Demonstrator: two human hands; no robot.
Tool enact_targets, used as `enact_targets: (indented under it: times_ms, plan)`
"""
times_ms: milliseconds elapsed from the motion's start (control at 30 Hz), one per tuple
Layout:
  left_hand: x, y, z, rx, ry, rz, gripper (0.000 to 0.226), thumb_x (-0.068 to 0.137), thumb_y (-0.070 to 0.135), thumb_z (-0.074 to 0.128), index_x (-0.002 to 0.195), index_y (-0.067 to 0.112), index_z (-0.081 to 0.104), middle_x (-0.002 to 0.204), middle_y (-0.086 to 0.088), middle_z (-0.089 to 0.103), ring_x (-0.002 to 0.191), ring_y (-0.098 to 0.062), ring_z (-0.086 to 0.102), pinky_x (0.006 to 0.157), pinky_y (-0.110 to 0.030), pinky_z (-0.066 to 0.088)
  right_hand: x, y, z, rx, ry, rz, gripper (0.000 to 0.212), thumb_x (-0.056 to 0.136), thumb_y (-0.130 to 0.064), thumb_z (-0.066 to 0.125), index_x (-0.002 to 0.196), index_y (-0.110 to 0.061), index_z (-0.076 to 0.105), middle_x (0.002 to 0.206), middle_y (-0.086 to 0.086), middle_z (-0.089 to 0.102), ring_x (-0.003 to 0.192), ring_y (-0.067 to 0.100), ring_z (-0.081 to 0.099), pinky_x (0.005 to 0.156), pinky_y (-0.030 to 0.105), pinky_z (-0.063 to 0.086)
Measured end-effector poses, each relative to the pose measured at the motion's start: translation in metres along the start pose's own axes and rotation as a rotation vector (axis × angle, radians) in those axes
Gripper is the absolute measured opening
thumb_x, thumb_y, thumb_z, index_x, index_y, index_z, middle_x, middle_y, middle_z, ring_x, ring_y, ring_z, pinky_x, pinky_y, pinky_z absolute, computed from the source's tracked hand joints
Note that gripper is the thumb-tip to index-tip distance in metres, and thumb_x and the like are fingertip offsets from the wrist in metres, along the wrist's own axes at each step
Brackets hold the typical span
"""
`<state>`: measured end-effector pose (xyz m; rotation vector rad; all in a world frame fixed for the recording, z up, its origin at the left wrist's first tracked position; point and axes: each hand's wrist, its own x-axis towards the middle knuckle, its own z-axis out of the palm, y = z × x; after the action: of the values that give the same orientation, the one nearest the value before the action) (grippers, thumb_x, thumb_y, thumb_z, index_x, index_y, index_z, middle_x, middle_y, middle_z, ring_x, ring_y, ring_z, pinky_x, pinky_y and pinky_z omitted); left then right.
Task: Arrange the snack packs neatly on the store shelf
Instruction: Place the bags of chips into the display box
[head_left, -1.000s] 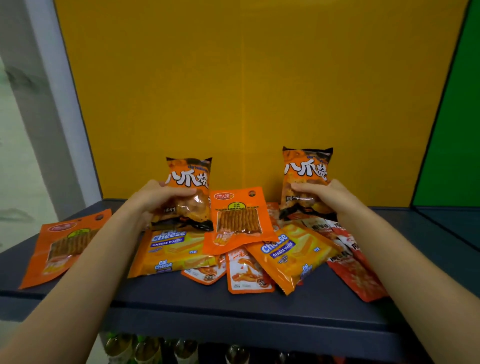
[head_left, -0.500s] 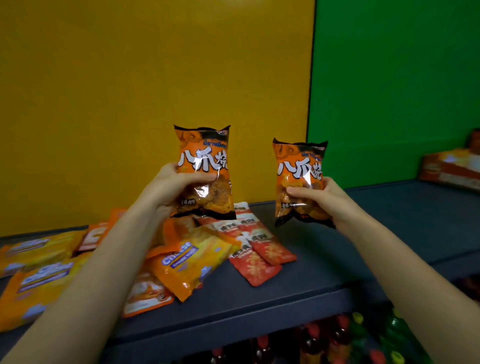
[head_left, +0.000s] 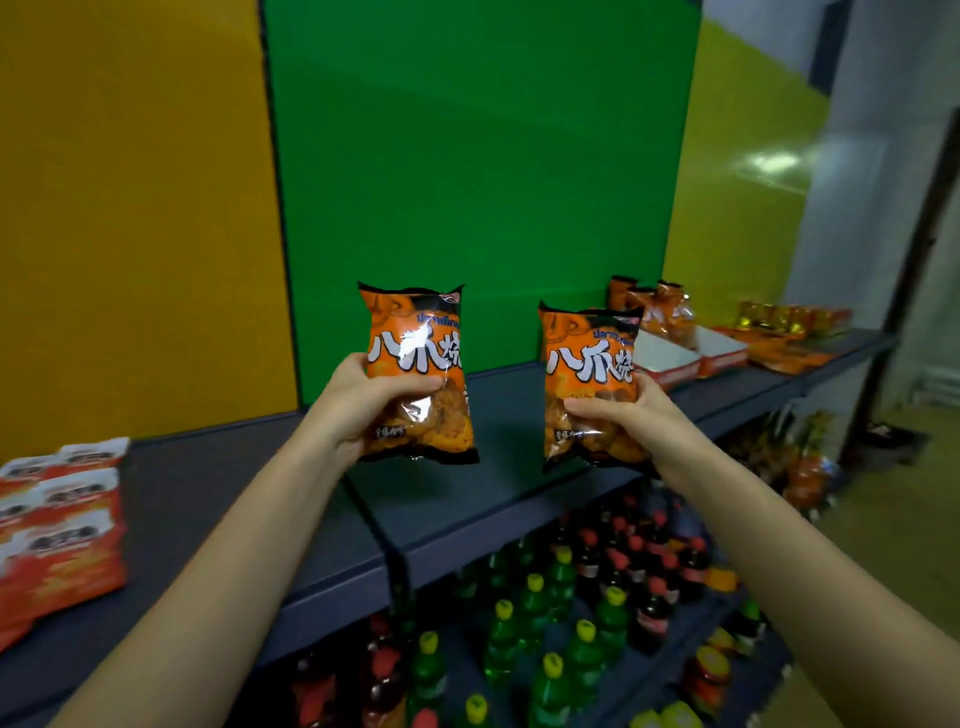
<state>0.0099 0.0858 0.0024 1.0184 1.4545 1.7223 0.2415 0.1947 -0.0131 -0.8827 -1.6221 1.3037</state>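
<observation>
The green back panel (head_left: 467, 156) stands flat and matt beyond both hands, and the dark shelf (head_left: 218, 483) runs below them as a smooth, hard board, bare under the two held packs. Lower down, beneath the wrists, rows of bottles (head_left: 571, 597) show round coloured caps. Well to the left of the left hand lie flat red packs (head_left: 57, 530). Beyond the right hand, matching orange packs (head_left: 660, 306) stand upright by the panel, beside shallow white trays (head_left: 665, 358). The left hand (head_left: 358, 405) grips one orange snack pack (head_left: 415, 353) round its lower half, thumb across the front. The right hand (head_left: 634, 415) grips a second snack pack (head_left: 589, 358) the same way. Both hang upright above the shelf, apart from each other. The film is glossy, crinkled and puffed with air, so it likely slips and dents. A light squeeze suits it, with each bottom seam set down square beside the standing ones, faces forward, backs leaning on the panel before letting go
</observation>
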Motion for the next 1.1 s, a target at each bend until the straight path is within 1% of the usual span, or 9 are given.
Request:
enact_targets:
  times_ms: [200,300,367,567,667,800,933,1033,1100]
  plan:
    - [0.031,-0.024,0.110,-0.057,-0.094,-0.036,0.055,0.067,0.006,0.078,0.117,0.008,0.053,0.109,-0.012,0.068,0.095,-0.027,0.066,0.075,-0.036,0.055,0.023,0.018,-0.100,-0.022,0.077,0.007,0.059,0.067,-0.023,0.082,0.115,-0.022,0.047,0.106,-0.005,0.065,0.096,0.013,0.063,0.083,0.028,0.050]
    - [0.045,-0.032,0.157,-0.070,-0.114,-0.030,0.061,0.067,0.005,0.078,0.122,0.008,0.051,0.111,-0.011,0.067,0.097,-0.027,0.066,0.079,-0.038,0.055,0.032,0.023,-0.140,-0.049,0.100,-0.015,0.034,0.073,-0.017,0.078,0.090,-0.028,0.051,0.094,-0.008,0.064,0.086,0.008,0.062,0.071,0.020,0.048]
    - [0.056,-0.040,0.187,-0.086,-0.120,-0.026,0.061,0.068,0.005,0.077,0.123,0.009,0.051,0.111,-0.010,0.067,0.095,-0.026,0.066,0.078,-0.037,0.055,0.041,0.028,-0.165,-0.052,0.120,-0.042,0.031,0.077,-0.012,0.074,0.080,-0.028,0.048,0.085,-0.011,0.061,0.078,0.004,0.059,0.066,0.017,0.045]
    - [0.095,-0.062,0.273,-0.089,-0.165,0.003,0.058,0.068,0.002,0.077,0.120,0.011,0.053,0.110,-0.007,0.068,0.093,-0.021,0.067,0.081,-0.036,0.055,0.081,0.047,-0.238,-0.053,0.195,-0.050,0.032,0.076,-0.015,0.074,0.085,-0.028,0.046,0.089,-0.011,0.059,0.080,0.004,0.057,0.063,0.018,0.043]
    - [0.119,-0.067,0.309,-0.103,-0.170,0.015,0.063,0.066,0.003,0.079,0.122,0.013,0.052,0.112,-0.006,0.068,0.096,-0.023,0.067,0.089,-0.042,0.053,0.109,0.058,-0.270,-0.040,0.219,-0.035,0.057,0.071,-0.021,0.079,0.115,-0.022,0.042,0.101,-0.009,0.059,0.089,0.008,0.059,0.067,0.021,0.045]
    - [0.156,-0.070,0.355,-0.122,-0.143,0.043,0.066,0.065,0.005,0.080,0.124,0.014,0.050,0.114,-0.005,0.067,0.100,-0.023,0.065,0.090,-0.042,0.053,0.162,0.065,-0.308,-0.054,0.222,-0.019,0.099,0.055,-0.036,0.084,0.137,-0.016,0.034,0.126,0.000,0.057,0.111,0.020,0.058,0.094,0.035,0.047]
    - [0.189,-0.066,0.393,-0.136,-0.107,0.055,0.057,0.068,0.003,0.078,0.115,0.017,0.049,0.109,-0.003,0.065,0.099,-0.022,0.063,0.090,-0.042,0.052,0.211,0.062,-0.337,-0.072,0.211,-0.061,0.093,0.058,-0.036,0.084,0.133,-0.014,0.036,0.121,-0.002,0.058,0.106,0.016,0.059,0.090,0.030,0.050]
    - [0.210,-0.065,0.416,-0.138,-0.094,0.079,0.058,0.068,0.000,0.077,0.116,0.016,0.048,0.098,0.002,0.065,0.090,-0.017,0.064,0.078,-0.033,0.054,0.241,0.065,-0.354,-0.068,0.214,-0.073,0.113,0.044,-0.049,0.082,0.140,-0.015,0.032,0.129,0.001,0.056,0.115,0.022,0.057,0.103,0.042,0.044]
    - [0.222,-0.066,0.428,-0.127,-0.078,0.092,0.059,0.067,-0.001,0.077,0.116,0.013,0.048,0.095,0.004,0.065,0.087,-0.014,0.064,0.074,-0.029,0.054,0.258,0.069,-0.363,-0.048,0.200,-0.078,0.111,0.046,-0.048,0.082,0.140,-0.017,0.032,0.131,0.002,0.055,0.116,0.023,0.056,0.105,0.045,0.042]
